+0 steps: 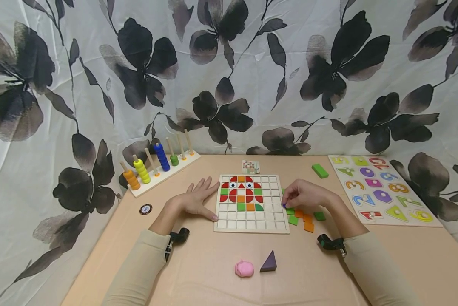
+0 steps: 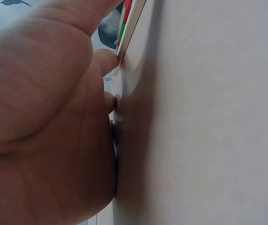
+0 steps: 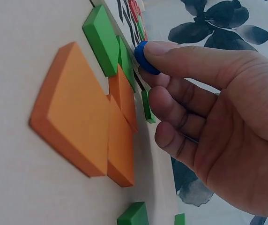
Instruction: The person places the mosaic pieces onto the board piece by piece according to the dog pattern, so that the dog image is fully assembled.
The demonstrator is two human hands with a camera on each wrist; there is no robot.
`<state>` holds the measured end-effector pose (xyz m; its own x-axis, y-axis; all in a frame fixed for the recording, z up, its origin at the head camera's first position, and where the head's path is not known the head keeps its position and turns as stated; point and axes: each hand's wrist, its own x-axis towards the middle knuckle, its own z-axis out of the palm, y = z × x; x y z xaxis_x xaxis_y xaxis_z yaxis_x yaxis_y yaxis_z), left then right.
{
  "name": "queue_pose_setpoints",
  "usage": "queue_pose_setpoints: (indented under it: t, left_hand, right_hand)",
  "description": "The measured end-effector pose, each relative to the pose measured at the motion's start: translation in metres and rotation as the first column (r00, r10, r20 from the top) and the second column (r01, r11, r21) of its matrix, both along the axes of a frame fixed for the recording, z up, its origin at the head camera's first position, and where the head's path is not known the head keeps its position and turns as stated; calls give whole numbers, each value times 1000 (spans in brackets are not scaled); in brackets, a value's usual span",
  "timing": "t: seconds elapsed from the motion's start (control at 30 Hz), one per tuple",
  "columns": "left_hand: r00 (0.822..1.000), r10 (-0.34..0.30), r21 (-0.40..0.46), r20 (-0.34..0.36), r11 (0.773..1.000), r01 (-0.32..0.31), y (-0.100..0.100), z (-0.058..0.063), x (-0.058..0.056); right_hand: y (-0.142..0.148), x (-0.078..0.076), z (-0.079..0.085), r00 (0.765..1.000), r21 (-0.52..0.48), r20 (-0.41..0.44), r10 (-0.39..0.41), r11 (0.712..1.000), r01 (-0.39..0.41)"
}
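Note:
A white gridded board [image 1: 229,223] lies at the middle of the table, with red, green and orange tiles [image 1: 241,199] set in an owl-like pattern on its upper part. My left hand [image 1: 192,202] lies along the board's left edge, fingers spread and thumb at the lower corner. Between thumb and forefinger, my right hand [image 1: 307,195] pinches a small round blue piece [image 3: 143,58] just past the board's right edge. Under and beside that hand are several loose orange tiles [image 3: 78,117] and green tiles [image 3: 101,40]; the hand hides some of them in the head view.
A peg stacker [image 1: 167,172] with coloured rings stands at the back left, near a round black-and-white token [image 1: 146,209]. A picture card [image 1: 250,167] lies behind the board. To the right is a number puzzle [image 1: 385,191]. A pink figure [image 1: 244,268] and purple wedge [image 1: 268,262] sit in front.

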<state>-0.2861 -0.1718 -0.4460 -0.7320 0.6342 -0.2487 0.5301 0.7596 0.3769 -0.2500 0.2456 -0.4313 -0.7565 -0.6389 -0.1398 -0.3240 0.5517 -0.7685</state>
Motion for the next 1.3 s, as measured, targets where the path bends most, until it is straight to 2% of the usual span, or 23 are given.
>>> queue_pose_setpoints:
  t: [0.17, 0.3, 0.43, 0.53, 0.6, 0.73, 0.83, 0.97, 1.07, 1.17, 1.3]
  left_hand:
    - [1000, 4, 1, 0, 1000, -4, -1, -2, 0]
    - [1000, 8, -8, 9, 1000, -7, 0, -2, 0]
    - [1000, 8, -7, 12, 1000, -8, 1, -3, -2]
    - [1000, 11, -11, 6, 1000, -11, 0, -3, -2]
    - [1000, 11, -13, 5, 1000, -11, 0, -3, -2]
    - [1000, 6, -4, 8, 1000, -6, 0, -2, -2]
    - [1000, 3, -1, 7, 1000, -3, 1, -2, -2]
    - [1000, 3, 1, 5, 1000, -3, 1, -1, -2]
    - [1000, 5, 1, 4, 1000, -5, 0, -1, -2]
    - [1000, 4, 4, 6, 1000, -4, 0, -1, -2]
    - [1000, 2, 6, 9, 1000, -2, -1, -1, -2]
  right_hand:
    - [4, -2, -2, 999, 55, -15, -29, 998, 30]
    - [12, -2, -2, 994, 110, -85, -76, 990, 85]
    - [12, 1, 4, 971, 118, -179, -159, 976, 182]
    - [-3, 5, 12, 956, 83, -219, -197, 972, 219]
    - [-18, 8, 15, 959, 68, -228, -171, 979, 191]
    - [-52, 12, 11, 971, 100, -237, -24, 994, 49]
    - [-73, 13, 4, 964, 149, -262, 49, 989, -10]
    - [-89, 14, -1, 953, 193, -302, 31, 981, 30]
    - [-93, 14, -2, 954, 197, -300, -7, 978, 70]
    - [-94, 14, -3, 964, 175, -266, -20, 982, 69]
    - [-87, 13, 1, 976, 85, -215, -40, 995, 60]
